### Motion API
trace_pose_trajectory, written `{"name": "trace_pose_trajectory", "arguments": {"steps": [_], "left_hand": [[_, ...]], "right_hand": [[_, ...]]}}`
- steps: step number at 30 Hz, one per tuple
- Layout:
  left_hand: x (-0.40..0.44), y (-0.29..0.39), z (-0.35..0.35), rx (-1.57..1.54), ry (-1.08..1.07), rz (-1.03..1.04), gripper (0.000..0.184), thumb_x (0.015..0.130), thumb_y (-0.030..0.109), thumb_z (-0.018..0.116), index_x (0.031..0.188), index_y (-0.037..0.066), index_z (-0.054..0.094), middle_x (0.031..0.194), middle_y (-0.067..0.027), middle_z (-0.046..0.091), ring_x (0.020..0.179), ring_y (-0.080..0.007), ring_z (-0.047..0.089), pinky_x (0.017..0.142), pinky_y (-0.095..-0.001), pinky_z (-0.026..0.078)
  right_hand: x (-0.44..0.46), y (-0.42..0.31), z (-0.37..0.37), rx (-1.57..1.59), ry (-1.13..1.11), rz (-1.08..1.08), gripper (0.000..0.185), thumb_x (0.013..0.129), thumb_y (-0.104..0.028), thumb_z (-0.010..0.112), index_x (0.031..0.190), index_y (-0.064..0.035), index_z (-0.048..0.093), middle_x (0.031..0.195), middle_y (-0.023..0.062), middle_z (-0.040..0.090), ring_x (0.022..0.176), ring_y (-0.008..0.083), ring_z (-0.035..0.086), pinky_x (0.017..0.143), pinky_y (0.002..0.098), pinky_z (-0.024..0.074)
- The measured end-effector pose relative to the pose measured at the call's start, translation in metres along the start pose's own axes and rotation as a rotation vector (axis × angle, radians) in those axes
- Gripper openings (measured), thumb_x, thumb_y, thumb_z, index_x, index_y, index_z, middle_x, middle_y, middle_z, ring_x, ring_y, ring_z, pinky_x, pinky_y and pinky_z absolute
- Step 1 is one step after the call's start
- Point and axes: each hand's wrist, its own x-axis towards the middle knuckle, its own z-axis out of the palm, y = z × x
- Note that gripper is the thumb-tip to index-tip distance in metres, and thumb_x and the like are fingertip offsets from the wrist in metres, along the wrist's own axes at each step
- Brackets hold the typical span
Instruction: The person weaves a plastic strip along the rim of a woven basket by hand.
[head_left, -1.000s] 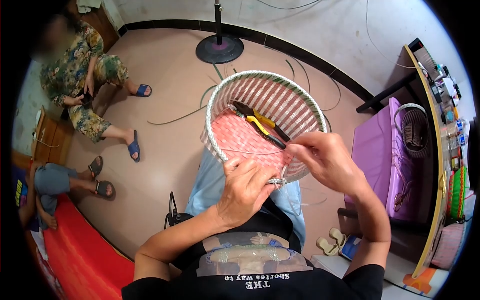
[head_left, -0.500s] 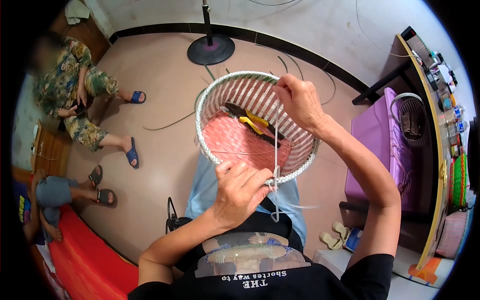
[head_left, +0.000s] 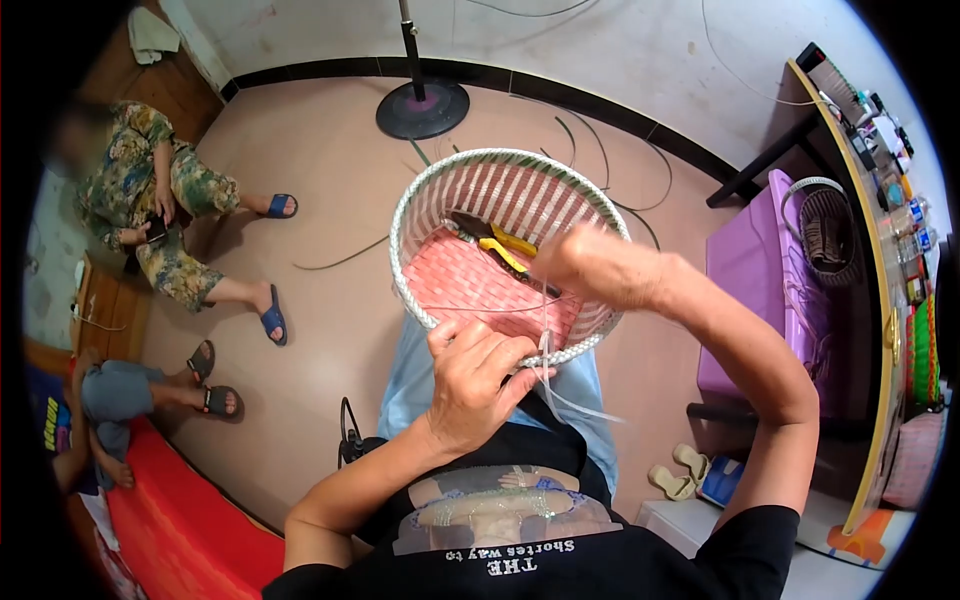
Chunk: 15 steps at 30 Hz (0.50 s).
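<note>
A round woven basket (head_left: 400,225), with pink-and-white striped walls and a white braided rim, rests on my lap. My left hand (head_left: 475,385) is closed over its near rim, thumb outside. A thin white plastic strip (head_left: 546,320) loops at the rim beside those fingers, and its loose tail lies towards my lap. Over the right side of the basket, my right hand (head_left: 605,268) is closed on the upper part of this strip; motion blurs its fingers. A tool with yellow handles (head_left: 513,240), seemingly pliers, lies inside on the pink woven bottom (head_left: 440,265).
Two people sit at the left, one holding a phone (head_left: 156,230). A black round stand base (head_left: 423,108) and dark green strips (head_left: 345,258) are on the floor. To the right are a purple bin (head_left: 740,300), a cluttered table (head_left: 850,160) and sandals (head_left: 680,472).
My right hand has come down from the far rim to over the basket's right side, shortening the upright stretch of strip. The loop below the near rim has drawn up. My left hand stays put.
</note>
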Motion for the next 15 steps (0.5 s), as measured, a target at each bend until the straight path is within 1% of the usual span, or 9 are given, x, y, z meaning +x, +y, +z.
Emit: {"name": "trace_pose_trajectory", "arguments": {"steps": [1, 3, 4, 6, 8, 12, 13, 14, 15], "left_hand": [[0.001, -0.001, -0.001, 0.002, -0.01, -0.001, 0.026, 0.068, 0.023, 0.081, 0.084, 0.01, 0.064, 0.069, 0.0009, 0.059, 0.068, -0.0183, 0.053, 0.078, -0.0354, 0.03], [0.0, -0.001, -0.002, 0.009, -0.027, 0.0, 0.026, 0.069, 0.023, 0.08, 0.083, 0.01, 0.064, 0.069, 0.0011, 0.059, 0.068, -0.0182, 0.053, 0.078, -0.0354, 0.03], [0.001, -0.001, -0.002, 0.012, -0.03, -0.001, 0.025, 0.069, 0.023, 0.08, 0.083, 0.01, 0.064, 0.069, 0.0011, 0.06, 0.068, -0.0182, 0.053, 0.078, -0.0353, 0.03], [0.001, -0.001, -0.002, 0.018, -0.035, 0.001, 0.024, 0.069, 0.023, 0.08, 0.083, 0.01, 0.064, 0.069, 0.0012, 0.06, 0.068, -0.0181, 0.053, 0.078, -0.0353, 0.03], [0.0, 0.0, -0.004, 0.014, -0.049, -0.008, 0.024, 0.069, 0.02, 0.08, 0.084, 0.01, 0.064, 0.069, 0.0014, 0.059, 0.069, -0.0178, 0.052, 0.08, -0.0353, 0.03], [0.0, -0.002, 0.0, 0.021, -0.032, 0.006, 0.025, 0.069, 0.02, 0.08, 0.086, 0.011, 0.065, 0.07, 0.0016, 0.058, 0.069, -0.0174, 0.052, 0.081, -0.0352, 0.03], [0.002, -0.001, -0.002, 0.027, -0.043, 0.001, 0.025, 0.068, 0.02, 0.08, 0.087, 0.011, 0.066, 0.071, 0.0017, 0.059, 0.07, -0.0173, 0.053, 0.081, -0.0351, 0.03], [0.002, -0.002, -0.001, 0.022, -0.035, -0.003, 0.025, 0.069, 0.021, 0.08, 0.086, 0.011, 0.066, 0.071, 0.0015, 0.059, 0.07, -0.0177, 0.053, 0.08, -0.0352, 0.031], [0.003, -0.002, 0.0, 0.021, -0.028, -0.005, 0.024, 0.069, 0.021, 0.08, 0.085, 0.011, 0.066, 0.071, 0.0013, 0.06, 0.069, -0.0181, 0.053, 0.079, -0.0353, 0.031]], "right_hand": [[-0.002, 0.017, -0.01, -0.18, 0.213, -0.047, 0.021, 0.073, -0.001, 0.063, 0.094, 0.0012, 0.064, 0.079, 0.0177, 0.062, 0.076, 0.034, 0.063, 0.072, 0.0362, 0.0539], [-0.011, 0.044, -0.055, -0.38, 0.415, 0.276, 0.026, 0.083, 0.001, 0.053, 0.106, 0.0001, 0.065, 0.092, 0.0168, 0.068, 0.072, 0.0257, 0.067, 0.068, 0.0361, 0.0557], [-0.021, 0.07, -0.07, -0.188, 0.75, 0.272, 0.03, 0.08, 0.003, 0.05, 0.105, -0.0019, 0.066, 0.09, 0.0234, 0.066, 0.081, 0.0341, 0.067, 0.07, 0.041, 0.0551], [-0.052, 0.14, -0.108, -0.618, 0.973, 0.231, 0.034, 0.08, 0.005, 0.048, 0.108, -0.0015, 0.066, 0.094, 0.0236, 0.067, 0.082, 0.0369, 0.067, 0.072, 0.0427, 0.0548], [-0.062, 0.122, -0.131, -0.721, 0.523, 1.023, 0.039, 0.078, 0.008, 0.047, 0.11, -0.0019, 0.067, 0.098, 0.0238, 0.067, 0.09, 0.0388, 0.066, 0.078, 0.0447, 0.0538], [-0.046, 0.069, -0.081, -0.436, 0.751, 0.29, 0.05, 0.076, 0.014, 0.044, 0.118, -0.0065, 0.062, 0.119, 0.0223, 0.06, 0.102, 0.0406, 0.062, 0.09, 0.0451, 0.051], [-0.037, 0.045, -0.064, -0.197, 0.705, 0.152, 0.048, 0.076, 0.015, 0.051, 0.118, -0.0061, 0.061, 0.114, 0.0185, 0.061, 0.103, 0.0367, 0.061, 0.087, 0.0364, 0.0507], [-0.029, -0.01, -0.06, 0.181, 0.446, 0.414, 0.031, 0.082, 0.007, 0.051, 0.109, 0.0004, 0.063, 0.108, 0.0215, 0.064, 0.099, 0.0363, 0.063, 0.087, 0.0389, 0.0511], [-0.026, -0.025, -0.048, 0.275, 0.228, 0.306, 0.026, 0.084, 0.002, 0.054, 0.108, 0.0017, 0.063, 0.106, 0.0206, 0.064, 0.097, 0.0351, 0.063, 0.086, 0.0385, 0.0512]]}}
